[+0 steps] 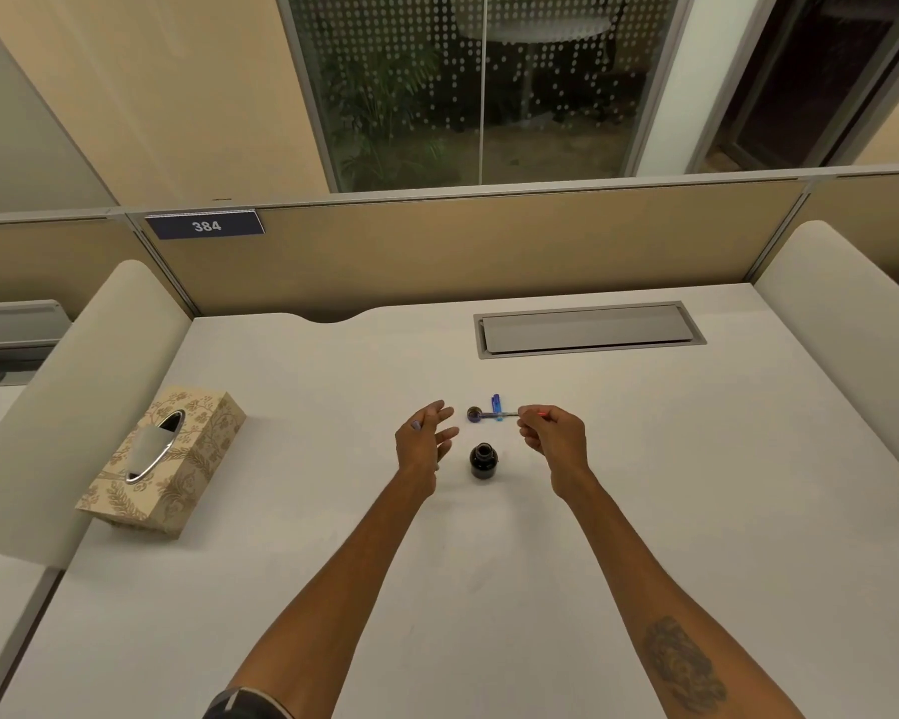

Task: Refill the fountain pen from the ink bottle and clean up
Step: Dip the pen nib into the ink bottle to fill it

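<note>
A small dark ink bottle [483, 460] stands uncapped on the white desk between my two hands. Just behind it lies its round cap [474, 413]. My right hand [554, 433] pinches one end of a thin pen part [500, 416], which points left toward the cap. A blue pen piece [495, 402] lies just behind that. My left hand [426, 438] hovers to the left of the bottle, fingers apart and holding nothing.
A floral tissue box [164, 459] with a tissue poking out sits at the left of the desk [489, 552]. A grey cable hatch [587, 329] is set into the desk's back right. Padded dividers flank both sides.
</note>
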Demonstrator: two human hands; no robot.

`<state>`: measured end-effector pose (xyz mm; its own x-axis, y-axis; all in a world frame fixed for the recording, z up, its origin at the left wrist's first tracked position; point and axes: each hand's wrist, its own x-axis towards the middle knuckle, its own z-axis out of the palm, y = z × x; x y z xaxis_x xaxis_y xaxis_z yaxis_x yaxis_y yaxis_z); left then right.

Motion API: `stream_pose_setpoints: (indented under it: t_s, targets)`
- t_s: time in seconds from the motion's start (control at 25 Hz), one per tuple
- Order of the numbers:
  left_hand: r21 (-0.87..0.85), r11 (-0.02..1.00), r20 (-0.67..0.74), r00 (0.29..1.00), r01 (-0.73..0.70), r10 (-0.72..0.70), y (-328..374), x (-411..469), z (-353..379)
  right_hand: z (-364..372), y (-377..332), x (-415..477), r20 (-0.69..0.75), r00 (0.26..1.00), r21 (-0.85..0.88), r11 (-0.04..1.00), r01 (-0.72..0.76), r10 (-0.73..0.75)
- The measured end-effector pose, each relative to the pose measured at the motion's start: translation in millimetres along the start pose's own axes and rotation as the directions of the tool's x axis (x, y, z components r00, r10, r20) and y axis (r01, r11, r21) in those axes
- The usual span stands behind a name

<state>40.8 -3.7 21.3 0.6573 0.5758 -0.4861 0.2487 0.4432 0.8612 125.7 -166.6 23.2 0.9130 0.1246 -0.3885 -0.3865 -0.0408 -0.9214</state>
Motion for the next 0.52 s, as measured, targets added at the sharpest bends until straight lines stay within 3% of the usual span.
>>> stream_pose_setpoints:
  t_s: [0.28,0.52]
  targets:
    - [0.421,0.898,0.101,0.991,-0.127,0.092,-13,1,2,-7,4,1,0.037,0.987,-0.322,0.933,0.157,-0.154]
    - [0.504,0.841,0.159,0.978,-0.196,0.133,-23,2,-1,1,4,4,0.103,0.972,-0.474,0.848,0.236,-0.213]
